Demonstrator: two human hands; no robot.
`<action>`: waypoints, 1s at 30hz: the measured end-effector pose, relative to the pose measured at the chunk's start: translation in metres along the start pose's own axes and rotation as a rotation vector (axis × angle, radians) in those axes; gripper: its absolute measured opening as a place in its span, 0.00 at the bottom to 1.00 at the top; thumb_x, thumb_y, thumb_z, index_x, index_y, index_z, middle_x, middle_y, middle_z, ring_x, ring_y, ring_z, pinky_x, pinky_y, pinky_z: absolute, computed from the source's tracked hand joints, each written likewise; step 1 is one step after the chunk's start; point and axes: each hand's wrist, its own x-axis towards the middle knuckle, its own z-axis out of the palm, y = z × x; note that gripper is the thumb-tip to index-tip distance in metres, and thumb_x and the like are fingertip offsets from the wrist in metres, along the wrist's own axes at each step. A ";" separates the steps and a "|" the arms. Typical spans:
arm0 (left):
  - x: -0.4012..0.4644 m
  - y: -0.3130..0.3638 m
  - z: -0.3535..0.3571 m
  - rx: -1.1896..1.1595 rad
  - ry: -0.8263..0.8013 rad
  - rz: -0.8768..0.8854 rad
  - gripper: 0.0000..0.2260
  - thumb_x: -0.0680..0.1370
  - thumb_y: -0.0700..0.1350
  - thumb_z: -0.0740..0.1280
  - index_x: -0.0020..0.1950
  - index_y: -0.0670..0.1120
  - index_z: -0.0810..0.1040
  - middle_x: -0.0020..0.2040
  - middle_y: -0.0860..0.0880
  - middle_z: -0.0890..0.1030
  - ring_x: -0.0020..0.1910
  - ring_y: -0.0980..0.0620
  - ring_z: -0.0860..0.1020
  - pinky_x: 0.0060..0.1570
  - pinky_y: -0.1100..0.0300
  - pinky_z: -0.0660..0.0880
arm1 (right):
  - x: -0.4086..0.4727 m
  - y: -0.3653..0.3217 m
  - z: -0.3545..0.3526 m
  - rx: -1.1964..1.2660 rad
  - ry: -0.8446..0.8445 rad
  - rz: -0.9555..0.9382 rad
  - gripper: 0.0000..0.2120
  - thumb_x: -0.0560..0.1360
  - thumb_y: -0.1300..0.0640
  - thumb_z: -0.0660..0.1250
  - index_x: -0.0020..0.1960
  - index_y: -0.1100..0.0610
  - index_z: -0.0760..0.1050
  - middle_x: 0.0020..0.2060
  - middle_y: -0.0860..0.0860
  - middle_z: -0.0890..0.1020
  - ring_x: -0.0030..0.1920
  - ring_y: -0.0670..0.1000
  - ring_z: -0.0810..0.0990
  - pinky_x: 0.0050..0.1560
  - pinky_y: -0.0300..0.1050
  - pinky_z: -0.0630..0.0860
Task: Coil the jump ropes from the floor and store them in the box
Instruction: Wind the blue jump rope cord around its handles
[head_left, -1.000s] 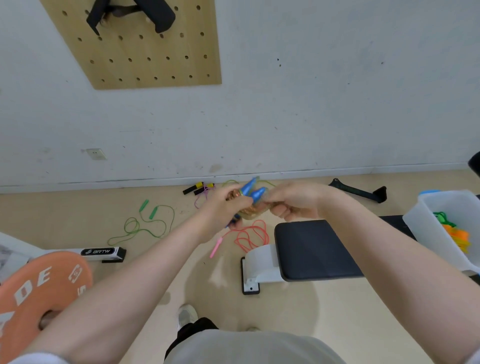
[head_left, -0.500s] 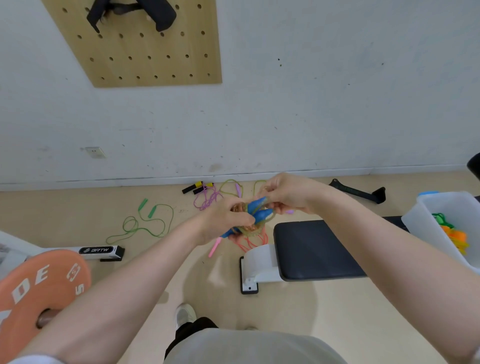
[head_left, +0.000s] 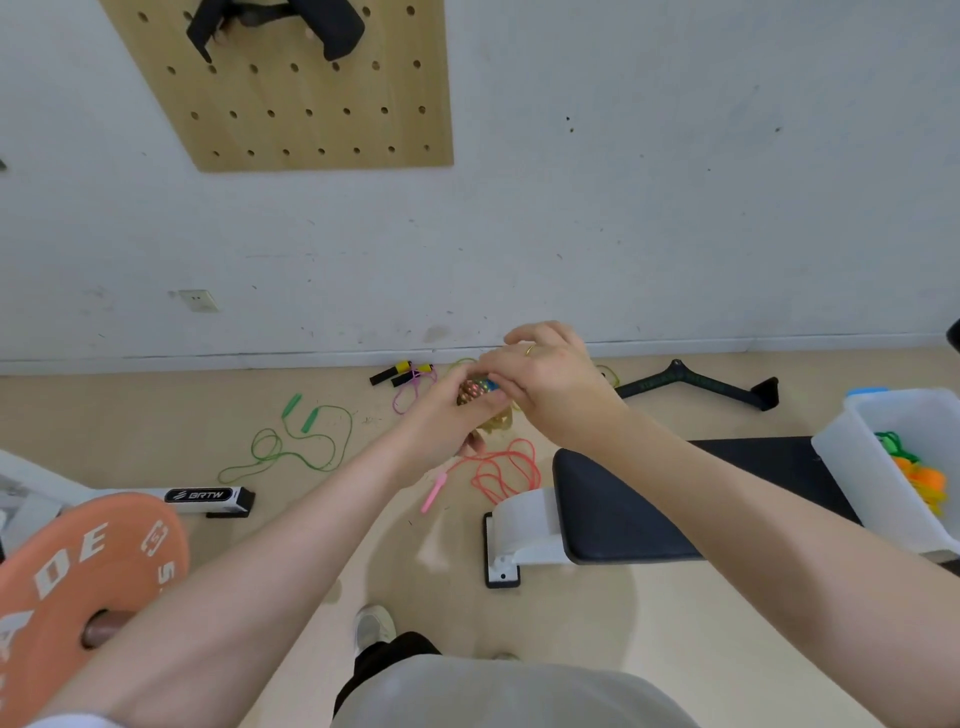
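In the head view, a coiled jump rope (head_left: 475, 391) is held in front of the body, above the floor just left of the bench (head_left: 649, 499). The left hand (head_left: 447, 421) is curled round the bundle from below, probably so the loops cannot spring apart. The right hand (head_left: 545, 384) is laid over the top with bent fingers pinching at the coil, apparently to tuck in or wrap its end; exactly what is pinched cannot be told. On the far end of the bench a white box (head_left: 883, 467) is set, with green and orange ropes already inside, close enough for a short reach. Left of the bench, a red rope (head_left: 501, 470) with a pink handle, a green rope (head_left: 291, 441) and a purple rope (head_left: 410, 387) are left uncoiled on the floor.
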 end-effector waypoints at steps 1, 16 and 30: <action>-0.001 0.000 0.001 -0.021 0.014 0.009 0.07 0.79 0.44 0.63 0.56 0.47 0.73 0.38 0.50 0.77 0.30 0.51 0.73 0.25 0.66 0.67 | -0.001 0.003 0.007 -0.015 0.079 -0.039 0.13 0.64 0.69 0.72 0.45 0.56 0.82 0.38 0.49 0.83 0.50 0.57 0.81 0.57 0.49 0.72; 0.000 0.000 0.004 -0.041 0.108 0.211 0.11 0.76 0.37 0.66 0.50 0.53 0.76 0.32 0.55 0.76 0.29 0.60 0.73 0.33 0.64 0.71 | -0.002 -0.007 -0.008 0.612 0.048 0.329 0.06 0.71 0.64 0.70 0.48 0.60 0.79 0.47 0.46 0.74 0.47 0.40 0.72 0.48 0.22 0.63; 0.002 -0.001 -0.004 -0.347 0.012 0.119 0.08 0.73 0.45 0.64 0.51 0.45 0.76 0.35 0.46 0.77 0.27 0.49 0.70 0.28 0.60 0.64 | 0.005 -0.004 -0.021 1.215 -0.029 0.546 0.09 0.78 0.65 0.61 0.40 0.57 0.72 0.38 0.53 0.76 0.38 0.48 0.73 0.41 0.37 0.73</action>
